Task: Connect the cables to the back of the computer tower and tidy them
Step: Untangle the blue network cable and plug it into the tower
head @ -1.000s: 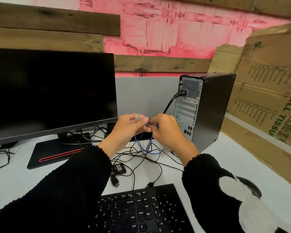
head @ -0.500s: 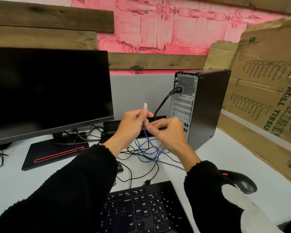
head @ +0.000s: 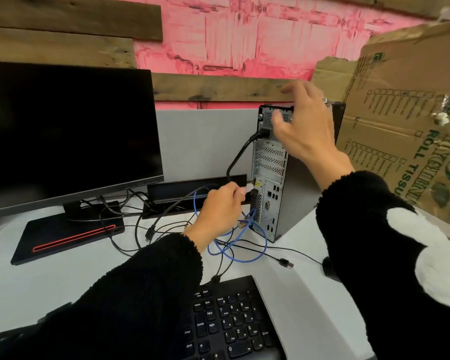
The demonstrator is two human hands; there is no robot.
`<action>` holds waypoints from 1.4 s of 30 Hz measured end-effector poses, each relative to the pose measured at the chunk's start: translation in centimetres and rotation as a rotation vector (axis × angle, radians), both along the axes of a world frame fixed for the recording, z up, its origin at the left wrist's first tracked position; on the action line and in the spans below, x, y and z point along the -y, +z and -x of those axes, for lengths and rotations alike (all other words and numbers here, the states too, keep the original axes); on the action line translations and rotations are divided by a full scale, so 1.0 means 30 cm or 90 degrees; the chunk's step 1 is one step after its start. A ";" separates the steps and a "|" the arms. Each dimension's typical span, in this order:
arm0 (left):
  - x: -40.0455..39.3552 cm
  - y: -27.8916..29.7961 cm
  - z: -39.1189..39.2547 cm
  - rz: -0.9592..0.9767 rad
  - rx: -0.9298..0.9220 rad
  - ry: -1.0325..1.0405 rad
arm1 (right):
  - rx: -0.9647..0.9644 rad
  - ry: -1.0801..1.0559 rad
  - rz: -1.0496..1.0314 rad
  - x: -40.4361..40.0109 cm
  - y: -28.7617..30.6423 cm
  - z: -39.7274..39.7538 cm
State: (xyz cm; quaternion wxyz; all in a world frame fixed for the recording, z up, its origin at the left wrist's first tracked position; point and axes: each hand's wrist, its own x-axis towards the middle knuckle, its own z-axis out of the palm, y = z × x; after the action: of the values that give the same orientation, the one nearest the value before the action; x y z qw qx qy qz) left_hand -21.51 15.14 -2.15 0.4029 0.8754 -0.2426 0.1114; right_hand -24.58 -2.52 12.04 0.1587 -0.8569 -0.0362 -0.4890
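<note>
The black computer tower (head: 296,193) stands at the back right with its perforated rear panel (head: 268,172) turned toward me. A thick black power cable (head: 238,157) is plugged in near its top. My left hand (head: 220,211) grips the clear plug end of the blue network cable (head: 244,253), holding the plug just left of the rear ports. The cable's other plug (head: 242,224) dangles below that hand, and its loops lie on the desk. My right hand (head: 305,128) is raised with fingers spread at the tower's top rear edge, holding nothing.
A dark monitor (head: 68,133) on a black base (head: 63,232) fills the left. Thin black cables (head: 151,229) tangle behind my left hand, one ending in a loose USB plug (head: 286,262). A black keyboard (head: 231,323) sits near me. Cardboard boxes (head: 405,120) lean at the right.
My right hand let go of the blue cable and rose to the tower's top. My left hand carried the plug to the right, close to the rear ports. The view moved closer.
</note>
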 end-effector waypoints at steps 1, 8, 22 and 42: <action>0.012 0.002 0.001 0.013 0.007 -0.002 | -0.043 -0.003 0.004 0.010 0.001 -0.008; 0.089 -0.013 0.004 -0.099 -0.061 -0.026 | -0.072 0.008 -0.022 0.025 -0.054 -0.064; 0.138 -0.044 -0.007 -0.006 -0.100 0.027 | -0.025 0.020 -0.038 0.014 -0.092 -0.098; 0.139 -0.023 -0.020 0.197 -0.223 0.052 | -0.021 0.032 -0.054 0.019 -0.098 -0.097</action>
State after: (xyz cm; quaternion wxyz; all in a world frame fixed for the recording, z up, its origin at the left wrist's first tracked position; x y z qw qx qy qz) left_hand -20.91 10.96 -2.84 0.5633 0.8184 -0.1132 0.0096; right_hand -21.67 -3.10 9.09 0.2074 -0.8563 -0.0342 -0.4718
